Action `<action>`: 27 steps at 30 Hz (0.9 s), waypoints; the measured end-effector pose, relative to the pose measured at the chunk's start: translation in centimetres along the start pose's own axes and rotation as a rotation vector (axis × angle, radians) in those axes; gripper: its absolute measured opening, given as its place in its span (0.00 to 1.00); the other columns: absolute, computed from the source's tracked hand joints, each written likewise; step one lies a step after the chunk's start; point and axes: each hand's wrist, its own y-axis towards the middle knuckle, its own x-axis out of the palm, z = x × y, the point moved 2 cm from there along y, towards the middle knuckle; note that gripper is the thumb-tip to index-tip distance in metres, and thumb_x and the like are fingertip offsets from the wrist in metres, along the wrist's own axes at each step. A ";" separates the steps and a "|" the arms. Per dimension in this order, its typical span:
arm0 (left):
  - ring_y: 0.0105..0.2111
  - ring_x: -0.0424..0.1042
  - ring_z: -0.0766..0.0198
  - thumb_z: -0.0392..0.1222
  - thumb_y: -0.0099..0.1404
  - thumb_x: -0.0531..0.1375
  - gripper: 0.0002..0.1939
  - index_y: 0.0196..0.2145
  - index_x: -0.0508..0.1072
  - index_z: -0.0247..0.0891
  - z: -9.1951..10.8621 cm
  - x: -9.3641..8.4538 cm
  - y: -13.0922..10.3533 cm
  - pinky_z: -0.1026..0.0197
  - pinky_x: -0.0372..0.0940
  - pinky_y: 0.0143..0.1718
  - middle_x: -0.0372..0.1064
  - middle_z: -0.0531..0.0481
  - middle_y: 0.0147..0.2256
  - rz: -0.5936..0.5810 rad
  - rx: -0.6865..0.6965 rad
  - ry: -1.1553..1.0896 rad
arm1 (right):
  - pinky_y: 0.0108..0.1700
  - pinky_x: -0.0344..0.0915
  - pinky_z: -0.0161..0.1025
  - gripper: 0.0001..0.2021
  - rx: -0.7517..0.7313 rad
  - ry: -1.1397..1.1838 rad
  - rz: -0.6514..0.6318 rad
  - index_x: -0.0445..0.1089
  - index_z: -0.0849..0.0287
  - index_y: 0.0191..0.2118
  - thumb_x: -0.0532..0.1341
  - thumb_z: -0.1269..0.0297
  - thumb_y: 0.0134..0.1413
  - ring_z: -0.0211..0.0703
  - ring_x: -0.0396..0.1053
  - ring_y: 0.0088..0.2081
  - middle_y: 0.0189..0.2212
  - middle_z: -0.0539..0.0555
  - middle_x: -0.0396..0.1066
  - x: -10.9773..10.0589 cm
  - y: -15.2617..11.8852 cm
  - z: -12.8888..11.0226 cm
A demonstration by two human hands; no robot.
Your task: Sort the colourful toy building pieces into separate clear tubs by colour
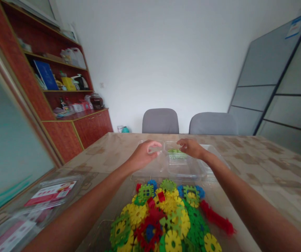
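Note:
My left hand (145, 154) is over the left clear plastic container (150, 170), thumb and fingers apart with nothing between them. Above the middle clear container (185, 171) hovers my right hand (192, 148), its fingers bent and parted from the thumb, with nothing visible in them. Light green plastic pieces (176, 153) lie in that middle container, just left of my right hand. Nearer to me spreads a heap of toy building pieces: yellow notched discs (173, 240), red pieces (154, 215), green discs (196, 220), light green squares (146, 192) and a few blue ones (199, 191).
A third clear container (213, 154) stands behind my right wrist. One red linked strip (217, 217) lies right of the heap. Clear lids with printed labels (52, 192) lie at the left. Two grey chairs (160, 120) stand beyond the patterned table (260, 182).

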 end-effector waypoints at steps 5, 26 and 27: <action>0.47 0.70 0.57 0.39 0.62 0.59 0.16 0.49 0.71 0.40 1.7 -2.7 -5.3 0.59 0.64 0.47 0.70 0.47 0.49 -0.266 0.029 0.044 | 0.38 0.69 0.39 0.09 -0.053 0.076 -0.067 0.71 0.61 0.42 0.55 0.70 0.59 0.42 0.72 0.35 0.35 0.54 0.75 0.8 -6.0 -0.4; 0.60 0.56 0.50 0.42 0.57 0.67 0.28 0.55 0.67 0.50 6.1 -0.8 -15.9 0.53 0.53 0.59 0.55 0.49 0.62 -0.634 -0.018 0.090 | 0.39 0.67 0.40 0.09 -0.056 0.117 -0.348 0.71 0.55 0.40 0.60 0.68 0.51 0.48 0.71 0.40 0.38 0.54 0.74 2.9 -18.2 -5.4; 0.59 0.58 0.51 0.42 0.58 0.67 0.26 0.54 0.67 0.50 6.4 -0.7 -15.8 0.54 0.55 0.58 0.57 0.49 0.61 -0.616 -0.004 0.091 | 0.36 0.67 0.39 0.06 -0.072 0.126 -0.353 0.71 0.56 0.38 0.59 0.68 0.53 0.47 0.71 0.37 0.36 0.53 0.74 2.8 -18.1 -5.9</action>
